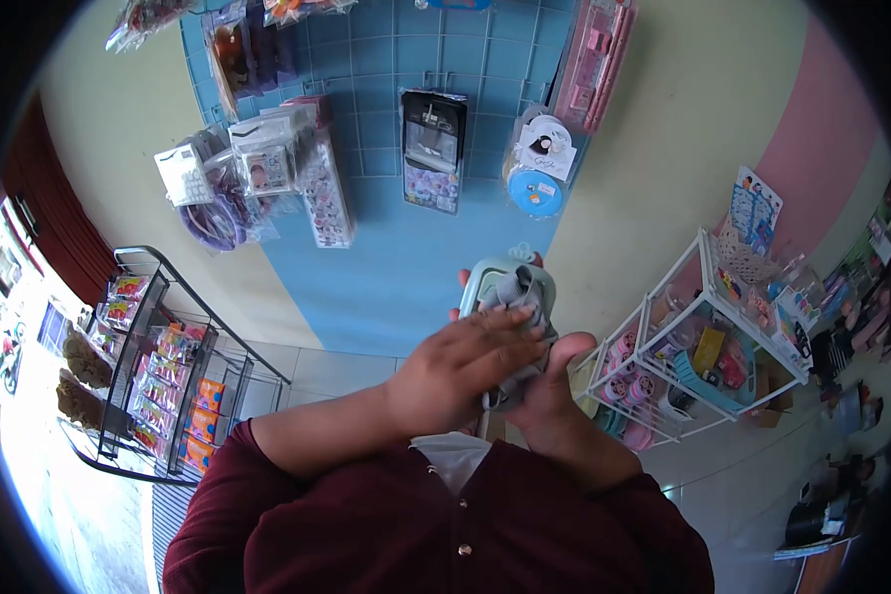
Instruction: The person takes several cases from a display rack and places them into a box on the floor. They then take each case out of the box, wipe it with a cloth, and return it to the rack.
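Observation:
In front of my chest, my right hand (547, 398) holds a pale green plastic case (480, 281) from beneath. Its fingertips show at the case's far and left edges, and the thumb sticks out to the right. A crumpled grey cloth (531, 293) lies over the case. My left hand (470, 358) presses on that cloth from above, fingers together and pointing right, covering much of the case. A small loop-shaped pale green piece (523, 252) shows at the case's far end.
Ahead, packaged goods hang on a blue wire grid (376, 59), including a black-topped pack (434, 148) and a round blue item (536, 193). A black wire rack (257, 348) with snack packets stands left. At right is a white shelf unit (675, 280) holding baskets and small goods.

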Demonstrator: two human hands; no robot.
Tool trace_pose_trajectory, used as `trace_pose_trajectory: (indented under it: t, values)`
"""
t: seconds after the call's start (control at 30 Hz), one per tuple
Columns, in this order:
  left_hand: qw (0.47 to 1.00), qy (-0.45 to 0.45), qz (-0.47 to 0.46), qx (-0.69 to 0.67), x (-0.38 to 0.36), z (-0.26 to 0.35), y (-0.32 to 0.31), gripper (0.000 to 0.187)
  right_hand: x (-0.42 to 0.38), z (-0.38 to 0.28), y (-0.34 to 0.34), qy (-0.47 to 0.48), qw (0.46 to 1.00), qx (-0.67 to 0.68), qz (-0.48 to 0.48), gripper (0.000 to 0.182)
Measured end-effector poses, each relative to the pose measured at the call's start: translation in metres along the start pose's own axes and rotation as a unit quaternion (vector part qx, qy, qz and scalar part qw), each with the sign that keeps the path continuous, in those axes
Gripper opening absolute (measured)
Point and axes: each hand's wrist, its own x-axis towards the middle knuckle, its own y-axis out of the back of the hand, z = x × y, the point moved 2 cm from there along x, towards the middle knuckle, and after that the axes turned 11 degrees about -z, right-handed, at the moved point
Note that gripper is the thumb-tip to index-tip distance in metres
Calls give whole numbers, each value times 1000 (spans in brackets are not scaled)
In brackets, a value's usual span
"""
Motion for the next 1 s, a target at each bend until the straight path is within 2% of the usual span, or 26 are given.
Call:
trace_pose_trajectory:
  t: [0.1, 0.27, 0.33, 0.37, 0.4, 0.47, 0.5, 0.53, 0.57, 0.6, 0.63, 0.67, 0.73, 0.77, 0.8, 0.87, 0.93, 0.97, 1.0]
  values:
    - [1000, 16, -9, 2, -7, 1, 2, 50, 5, -8, 13, 75, 997, -23, -3, 111]
    - [996, 69, 46, 19, -10, -3, 4, 48, 12, -10, 27, 79, 997, -7, -15, 113]
    - [997, -74, -1, 14, -11, 8, -2, 44, 19, -21, 15, 127, 990, -48, 37, 115]
    - [998, -67, 12, -16, -13, 17, -6, 36, 15, -26, 21, 100, 995, -16, 10, 113]
    - [998, -68, 12, -14, -14, 17, -1, 36, 17, -30, 23, 101, 995, -16, 8, 113]
    - [998, -51, 19, -2, -20, 11, 10, 35, 21, -39, 26, 153, 987, -50, 4, 109]
    - [998, 16, 59, 1, -25, 6, 15, 32, 21, -43, 26, 148, 988, -38, 16, 105]
    - [986, 88, 141, -5, -29, -6, 16, 26, 21, -48, 24, 149, 988, -38, 15, 105]
    - [905, 240, 242, -256, -33, -16, 6, 18, 22, -52, 19, 149, 988, -48, -1, 103]
    - [838, 271, 276, -385, -30, -26, 12, 18, 24, -53, 15, 147, 987, -56, -16, 101]
    - [806, 269, 312, -425, -25, -35, 16, 19, 29, -48, 15, 164, 981, 5, -104, 97]
    - [770, 266, 348, -463, -19, -42, 17, 21, 32, -44, 16, 162, 981, 10, -107, 97]
    - [703, 234, 350, -572, -2, -48, 20, 25, 42, -37, 2, 194, 977, -42, -79, 91]
    - [686, 228, 324, -610, 5, -47, 20, 26, 44, -36, -10, 229, 967, -108, -19, 82]
    - [692, 223, 325, -605, 8, -45, 20, 26, 46, -36, -11, 233, 966, -106, -27, 82]
    - [706, 234, 305, -595, 12, -39, 18, 26, 46, -43, -5, 257, 915, -294, 100, 74]
    - [798, 205, 307, -477, 6, -27, 16, 24, 45, -47, 5, 282, 909, -297, 82, 69]
    - [798, 200, 307, -479, 4, -19, 13, 22, 44, -45, 8, 233, 916, -307, 114, 65]
    - [820, 202, 283, -454, -2, -17, 10, 21, 42, -41, 12, 183, 920, -314, 148, 62]
